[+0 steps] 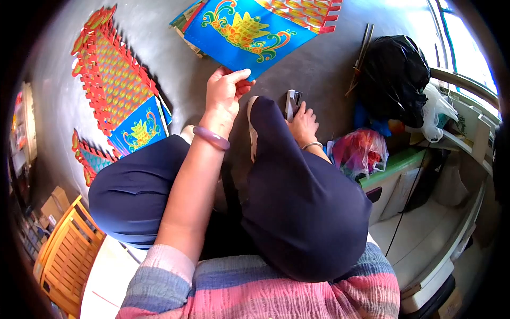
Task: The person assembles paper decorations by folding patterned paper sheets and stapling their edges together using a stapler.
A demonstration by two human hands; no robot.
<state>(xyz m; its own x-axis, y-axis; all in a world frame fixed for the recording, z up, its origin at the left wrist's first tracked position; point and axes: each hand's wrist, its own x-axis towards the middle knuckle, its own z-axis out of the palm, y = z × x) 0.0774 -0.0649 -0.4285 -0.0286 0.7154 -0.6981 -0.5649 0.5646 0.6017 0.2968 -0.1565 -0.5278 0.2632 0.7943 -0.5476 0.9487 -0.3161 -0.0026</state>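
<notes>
My left hand (227,90) pinches the lower corner of a blue printed paper piece (255,37) between thumb and fingers. The piece carries a yellow and green floral motif and a red-and-gold scale pattern along its far edge. On the floor beside my right knee, my right hand (304,126) has its fingers on a stapler (291,101), silver with a dark part; its thumb is partly hidden. To the left lies a similar paper piece (125,72) with red fringed edges and a blue end panel (139,126).
A black plastic bag (396,74) and thin sticks (361,58) lie at right on the grey floor (180,69). Nearer is a clear bag with red contents (361,154), beside a green-edged shelf (396,165). A wooden chair (69,258) stands at lower left.
</notes>
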